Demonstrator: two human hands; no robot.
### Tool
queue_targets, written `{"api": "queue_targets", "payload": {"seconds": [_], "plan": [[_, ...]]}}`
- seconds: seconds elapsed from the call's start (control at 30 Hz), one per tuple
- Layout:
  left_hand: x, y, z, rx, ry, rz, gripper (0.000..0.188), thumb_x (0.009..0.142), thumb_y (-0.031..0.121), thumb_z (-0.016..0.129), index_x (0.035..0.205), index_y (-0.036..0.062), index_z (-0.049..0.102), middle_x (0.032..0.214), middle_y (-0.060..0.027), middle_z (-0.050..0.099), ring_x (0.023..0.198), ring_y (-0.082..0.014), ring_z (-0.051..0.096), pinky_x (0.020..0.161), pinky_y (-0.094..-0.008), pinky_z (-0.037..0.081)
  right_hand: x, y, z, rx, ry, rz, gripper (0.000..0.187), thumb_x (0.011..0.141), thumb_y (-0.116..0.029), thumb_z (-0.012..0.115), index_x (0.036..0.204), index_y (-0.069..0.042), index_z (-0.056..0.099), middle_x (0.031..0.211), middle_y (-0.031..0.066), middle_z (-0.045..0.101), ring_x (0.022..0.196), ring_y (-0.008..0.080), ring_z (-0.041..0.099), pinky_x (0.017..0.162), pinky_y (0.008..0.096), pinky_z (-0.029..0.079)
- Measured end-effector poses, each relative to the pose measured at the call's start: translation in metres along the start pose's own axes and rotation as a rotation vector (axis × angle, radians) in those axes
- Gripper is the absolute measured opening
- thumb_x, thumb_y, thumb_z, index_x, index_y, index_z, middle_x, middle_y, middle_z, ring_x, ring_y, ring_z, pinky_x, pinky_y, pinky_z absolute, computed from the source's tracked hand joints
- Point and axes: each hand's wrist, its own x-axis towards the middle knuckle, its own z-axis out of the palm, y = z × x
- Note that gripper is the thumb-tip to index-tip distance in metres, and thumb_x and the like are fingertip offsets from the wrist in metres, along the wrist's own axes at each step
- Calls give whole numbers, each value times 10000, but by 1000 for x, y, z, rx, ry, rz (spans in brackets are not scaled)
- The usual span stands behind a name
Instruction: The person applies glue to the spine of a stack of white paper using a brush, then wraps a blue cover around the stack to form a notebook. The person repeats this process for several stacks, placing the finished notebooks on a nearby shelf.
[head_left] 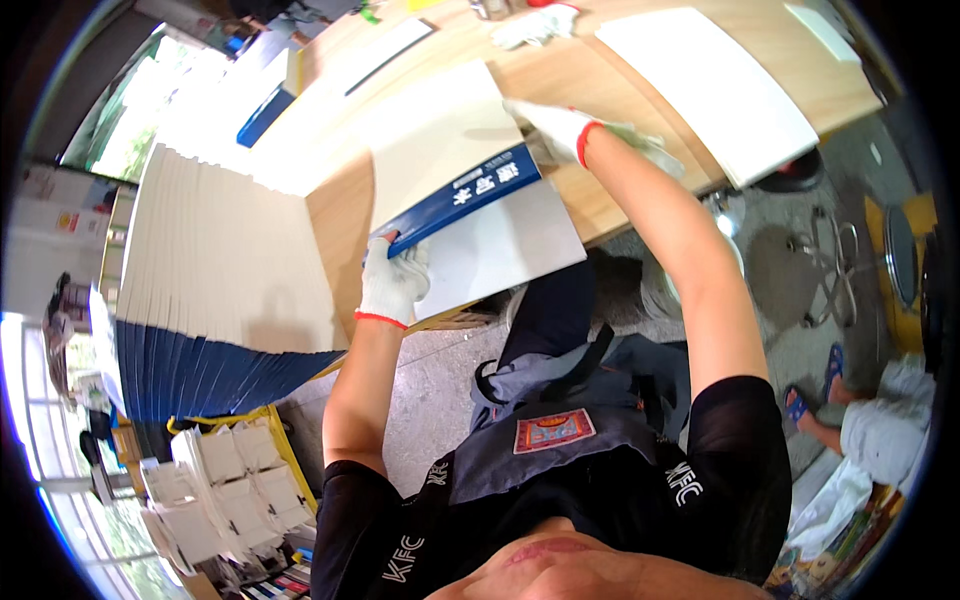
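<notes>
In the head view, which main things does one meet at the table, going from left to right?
Blue-edged stack, gloved left hand, gloved right hand, large white sheets.

A wooden table [562,75] carries a blue-spined cover [460,200], stacked covers [225,255] and white sheets [710,95].

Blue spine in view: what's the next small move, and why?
I'd probably use the right hand to lift the far panel slightly toward the blue spine: that hand is at the panel's right edge, the left hand is at the spine's left end, and the panel lies open, not folded over.
</notes>
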Motion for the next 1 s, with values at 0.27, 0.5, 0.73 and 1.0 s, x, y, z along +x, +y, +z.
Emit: {"api": "queue_targets", "payload": {"seconds": [0.27, 0.5, 0.73, 1.0], "plan": [[-91, 24, 1, 107, -164, 204, 206, 905, 88, 614, 1083, 56, 516, 1000, -122, 625, 895, -306, 662, 789, -502, 607, -29, 20, 33, -36, -185, -427, 359, 996, -174, 543, 1307, 5, 551, 1203, 87, 650, 1065, 152, 631, 917, 282, 512], [-217, 112, 2, 619, -517, 775, 481, 933, 171, 648, 1334, -29, 474, 1106, -113, 633, 950, -205, 655, 811, -359, 589, -57, -35, 63, 141, -324, -845, 467, 1029, -190, 479, 1422, 40, 376, 1330, 207, 556, 1173, 277, 609, 999, 367, 520], [-296, 290, -44, 743, -209, 1317, 541, 961, 291, 597, 1307, -102, 460, 1125, -192, 623, 911, -251, 699, 772, -302, 609, -88, -155, 317, -55, -542, -1125, 476, 1012, -182, 511, 1391, 86, 405, 1325, 209, 578, 1271, 263, 548, 1098, 325, 414], [-282, 423, -95, 1201, 373, 1184, 326, 989, 331, 562, 1128, 52, 660, 942, -77, 613, 870, -171, 596, 725, -289, 489, -11, -173, 451, -910, -224, -1364, 411, 951, -422, 586, 1047, -31, 669, 914, 59, 672, 746, 159, 598, 670, 313, 490]]}}
